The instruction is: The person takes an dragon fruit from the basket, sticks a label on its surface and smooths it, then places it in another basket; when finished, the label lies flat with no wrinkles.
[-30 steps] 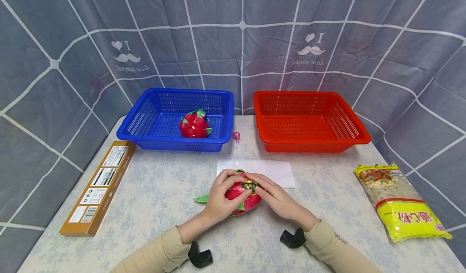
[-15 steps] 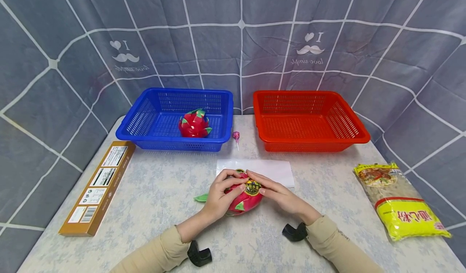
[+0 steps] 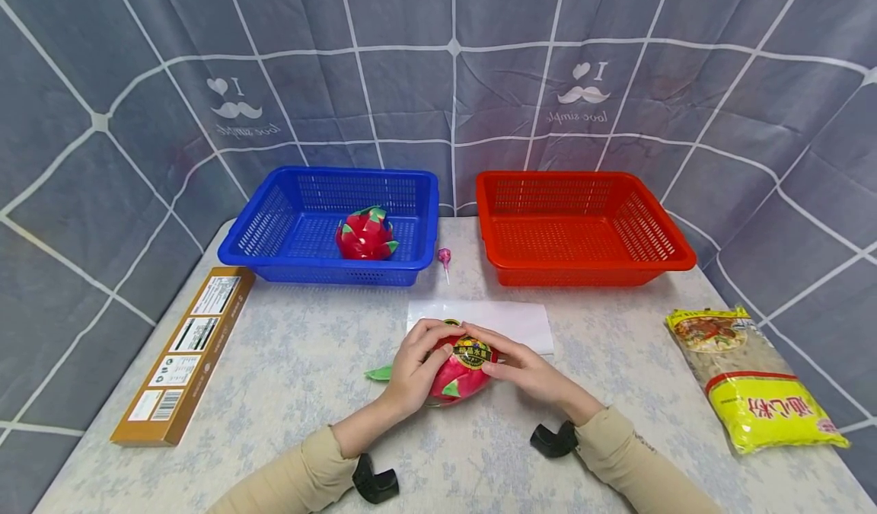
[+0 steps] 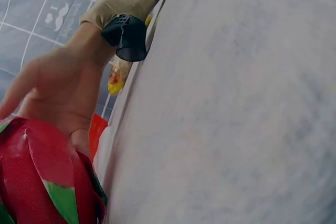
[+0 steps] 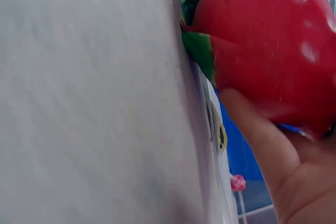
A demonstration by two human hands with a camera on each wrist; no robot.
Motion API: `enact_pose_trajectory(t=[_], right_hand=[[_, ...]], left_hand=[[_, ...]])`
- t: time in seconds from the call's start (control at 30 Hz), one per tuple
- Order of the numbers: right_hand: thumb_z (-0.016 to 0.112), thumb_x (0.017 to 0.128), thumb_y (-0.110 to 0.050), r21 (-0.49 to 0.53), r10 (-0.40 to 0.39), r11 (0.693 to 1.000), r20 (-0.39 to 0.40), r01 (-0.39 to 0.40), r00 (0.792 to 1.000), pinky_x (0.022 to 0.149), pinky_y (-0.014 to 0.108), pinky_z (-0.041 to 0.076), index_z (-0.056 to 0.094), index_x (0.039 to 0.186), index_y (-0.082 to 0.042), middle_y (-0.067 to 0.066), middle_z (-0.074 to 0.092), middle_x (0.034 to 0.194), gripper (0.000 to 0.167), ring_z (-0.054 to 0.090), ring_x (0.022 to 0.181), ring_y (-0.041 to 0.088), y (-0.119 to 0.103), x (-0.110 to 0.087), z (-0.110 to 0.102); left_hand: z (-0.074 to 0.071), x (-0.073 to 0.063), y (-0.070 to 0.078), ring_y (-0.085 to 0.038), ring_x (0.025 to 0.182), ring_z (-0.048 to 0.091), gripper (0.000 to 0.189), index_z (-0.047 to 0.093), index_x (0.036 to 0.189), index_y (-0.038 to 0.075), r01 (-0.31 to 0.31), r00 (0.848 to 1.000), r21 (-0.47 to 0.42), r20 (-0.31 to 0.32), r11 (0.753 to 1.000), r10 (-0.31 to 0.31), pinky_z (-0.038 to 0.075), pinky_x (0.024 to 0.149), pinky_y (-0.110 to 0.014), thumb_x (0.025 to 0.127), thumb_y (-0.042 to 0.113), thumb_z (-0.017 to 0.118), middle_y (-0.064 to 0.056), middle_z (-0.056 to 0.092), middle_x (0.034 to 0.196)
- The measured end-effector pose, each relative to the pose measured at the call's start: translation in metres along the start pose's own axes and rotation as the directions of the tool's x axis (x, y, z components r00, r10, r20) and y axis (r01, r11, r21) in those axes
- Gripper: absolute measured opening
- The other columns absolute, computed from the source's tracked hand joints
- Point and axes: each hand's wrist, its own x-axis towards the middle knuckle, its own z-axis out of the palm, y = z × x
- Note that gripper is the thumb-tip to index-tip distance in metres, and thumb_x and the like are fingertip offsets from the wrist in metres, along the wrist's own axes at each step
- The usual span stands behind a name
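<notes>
In the head view a dragon fruit (image 3: 457,381), red with green leaf tips, sits at the table's middle between both hands. A round black-and-gold sticker (image 3: 473,352) lies on its upper side. My left hand (image 3: 409,373) grips the fruit from the left, its fingers over the top. My right hand (image 3: 527,369) holds the right side, index finger reaching over the back and thumb at the front. The right wrist view shows the right thumb (image 5: 257,129) against the fruit's skin; the other fingers are mostly hidden. In the left wrist view the fruit (image 4: 44,177) touches the right palm.
A white sheet (image 3: 510,320) lies behind the fruit. Beyond stand a blue basket (image 3: 322,274) holding another dragon fruit (image 3: 366,236), and a red basket (image 3: 582,278). Between them lies a lollipop (image 3: 445,259). A brown box (image 3: 185,354) is left, a yellow food bag (image 3: 754,381) right.
The fruit has turned a little, and its sticker now shows almost whole. The left thumb has drawn back to the left off the sticker, and the right thumb has shifted right and down.
</notes>
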Motion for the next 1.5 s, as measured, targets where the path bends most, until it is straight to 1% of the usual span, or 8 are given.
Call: enact_pose_trajectory(t=[0.23,0.4,0.53,0.8,0.93,1.2,1.37,1.5], right_hand=[[0.040,0.101,-0.015,0.030,0.058,0.998,-0.038,-0.057,0.998,0.107,0.021,0.022,0.041,0.143,-0.014,0.002,0.035,0.148,0.041,0.027,0.137,0.011,-0.001,0.002,-0.001],[0.035,0.100,-0.007,0.093,-0.012,0.996,0.015,0.010,1.000,0.108,0.021,0.022,0.037,0.143,-0.005,0.010,0.032,0.150,0.043,0.025,0.137,0.012,-0.001,0.002,-0.002],[0.042,0.098,-0.005,0.055,-0.013,0.998,-0.002,0.013,1.000,0.105,0.023,0.028,0.040,0.142,-0.005,0.011,0.034,0.148,0.044,0.030,0.135,0.012,-0.003,0.001,0.001],[0.068,0.086,-0.007,0.003,0.016,1.000,-0.011,-0.016,1.000,0.082,0.034,0.052,0.050,0.132,-0.006,0.013,0.048,0.133,0.050,0.055,0.110,0.017,-0.011,0.002,0.000],[0.070,0.084,-0.005,-0.009,-0.016,1.000,0.013,0.016,1.000,0.077,0.034,0.054,0.052,0.129,-0.002,0.017,0.050,0.131,0.048,0.058,0.105,0.016,-0.012,0.002,-0.004],[0.068,0.085,-0.004,-0.014,-0.010,1.000,0.068,0.011,0.998,0.074,0.034,0.054,0.053,0.127,-0.002,0.017,0.052,0.129,0.045,0.057,0.102,0.016,-0.010,-0.001,-0.018],[0.065,0.086,-0.002,0.025,0.021,0.999,0.142,-0.025,0.990,0.073,0.033,0.054,0.053,0.126,0.000,0.014,0.058,0.120,0.042,0.058,0.097,0.015,-0.011,-0.006,-0.037],[0.063,0.085,0.004,0.072,-0.021,0.997,0.188,0.007,0.982,0.071,0.029,0.052,0.053,0.125,0.000,0.007,0.059,0.119,0.042,0.056,0.093,0.014,-0.015,-0.013,-0.059]], left_hand=[[-0.002,0.002,0.016,-0.028,0.097,0.053,0.020,0.071,0.094,0.002,-0.064,0.998,0.022,-0.024,0.998,0.065,0.042,0.084,-0.034,0.084,-0.007,0.056,-0.014,0.056,0.101],[-0.010,0.006,0.041,-0.035,0.099,0.052,0.017,0.069,0.093,-0.005,0.024,1.000,-0.067,0.016,0.997,-0.023,0.042,0.086,-0.032,0.084,-0.009,0.055,-0.021,0.055,0.101],[-0.012,0.006,0.044,-0.037,0.102,0.051,0.017,0.068,0.095,-0.007,0.085,0.996,-0.124,0.051,0.989,-0.080,0.040,0.090,-0.033,0.084,-0.009,0.056,-0.023,0.054,0.103],[-0.012,0.006,0.041,-0.032,0.096,0.052,0.010,0.066,0.086,-0.005,0.056,0.998,-0.166,0.027,0.984,-0.053,0.041,0.089,-0.028,0.078,-0.010,0.064,-0.021,0.053,0.097],[-0.012,0.007,0.037,-0.034,0.096,0.051,0.011,0.067,0.085,-0.006,0.051,0.998,-0.187,0.045,0.981,-0.044,0.041,0.091,-0.028,0.077,-0.012,0.064,-0.022,0.053,0.096],[-0.012,0.006,0.004,-0.028,0.106,0.050,0.012,0.069,0.092,-0.001,0.081,0.988,-0.267,0.149,0.960,-0.042,0.042,0.094,-0.031,0.081,-0.004,0.067,-0.016,0.057,0.105],[-0.013,0.008,0.004,-0.022,0.107,0.052,0.020,0.067,0.101,0.000,0.143,0.975,-0.299,0.203,0.944,-0.084,0.045,0.092,-0.045,0.082,0.001,0.070,-0.013,0.059,0.108],[-0.018,0.013,0.002,-0.016,0.104,0.054,0.020,0.064,0.104,-0.006,0.152,0.976,-0.320,0.198,0.935,-0.091,0.045,0.090,-0.048,0.085,-0.003,0.065,-0.018,0.059,0.106]])
